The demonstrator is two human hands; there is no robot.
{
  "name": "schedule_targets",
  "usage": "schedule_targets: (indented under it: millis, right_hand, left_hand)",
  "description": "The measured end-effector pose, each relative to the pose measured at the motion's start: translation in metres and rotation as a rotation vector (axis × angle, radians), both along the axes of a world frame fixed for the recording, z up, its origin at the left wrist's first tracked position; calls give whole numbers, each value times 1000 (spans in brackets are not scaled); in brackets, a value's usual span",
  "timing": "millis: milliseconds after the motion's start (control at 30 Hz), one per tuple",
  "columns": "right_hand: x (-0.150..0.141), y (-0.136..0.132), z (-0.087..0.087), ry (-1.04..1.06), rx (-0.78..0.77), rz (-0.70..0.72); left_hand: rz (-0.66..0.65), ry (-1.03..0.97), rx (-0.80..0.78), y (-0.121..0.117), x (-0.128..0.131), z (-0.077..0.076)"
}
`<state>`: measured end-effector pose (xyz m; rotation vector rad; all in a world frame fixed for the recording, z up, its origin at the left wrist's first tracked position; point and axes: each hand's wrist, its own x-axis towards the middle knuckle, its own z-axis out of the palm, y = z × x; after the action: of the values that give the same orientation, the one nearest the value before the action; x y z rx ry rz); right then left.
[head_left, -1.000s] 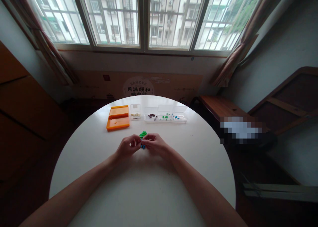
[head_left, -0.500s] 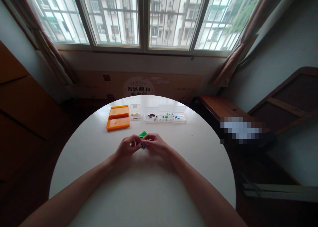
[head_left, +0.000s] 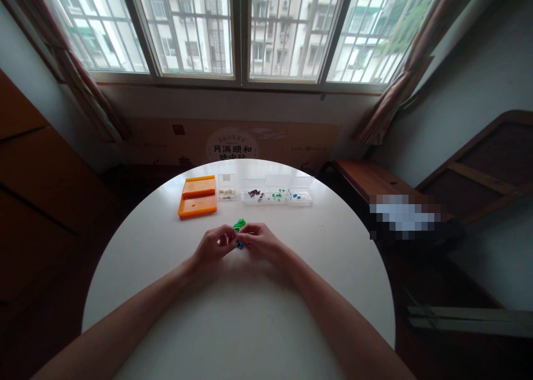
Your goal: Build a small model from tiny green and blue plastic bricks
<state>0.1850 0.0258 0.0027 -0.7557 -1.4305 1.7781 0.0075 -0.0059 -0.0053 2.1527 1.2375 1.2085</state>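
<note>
Between my hands is a small green-and-blue figure that looks built from tiny blocks [head_left: 239, 224]. Its bright green part points away from me, and blue bits show below at the near end. My left hand [head_left: 215, 243] pinches it from the left with thumb and forefinger. From the right, the fingertips of my right hand [head_left: 261, 239] close on the same figure. Fingers cover its middle, so I cannot see how the pieces join there. Both hands are just over the white round table [head_left: 250, 324].
An open orange case [head_left: 199, 204] lies beyond my left hand. Beside it stands a small clear box [head_left: 227, 180] with cream pieces. Farther right, a long clear box [head_left: 277, 201] with open lids holds dark, green and blue pieces. A wooden bench [head_left: 366, 175] stands past the table's right edge.
</note>
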Motion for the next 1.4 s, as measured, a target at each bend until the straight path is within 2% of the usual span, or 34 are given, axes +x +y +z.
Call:
schedule_targets:
  millis: [433,633,967,1400]
  right_hand:
    - [0,2,-3,18,-14,0]
    - [0,4,-8,94,-63,7]
    - [1,3,-7,78,-44,10]
    - [0,3,-6,85,-58,-3]
  left_hand:
    - [-22,-14,22,0,0,1]
    - [27,-9,44,0,0,2]
    - [-5,15,68,2,-1,1]
    - [28,11,50,1,0,2]
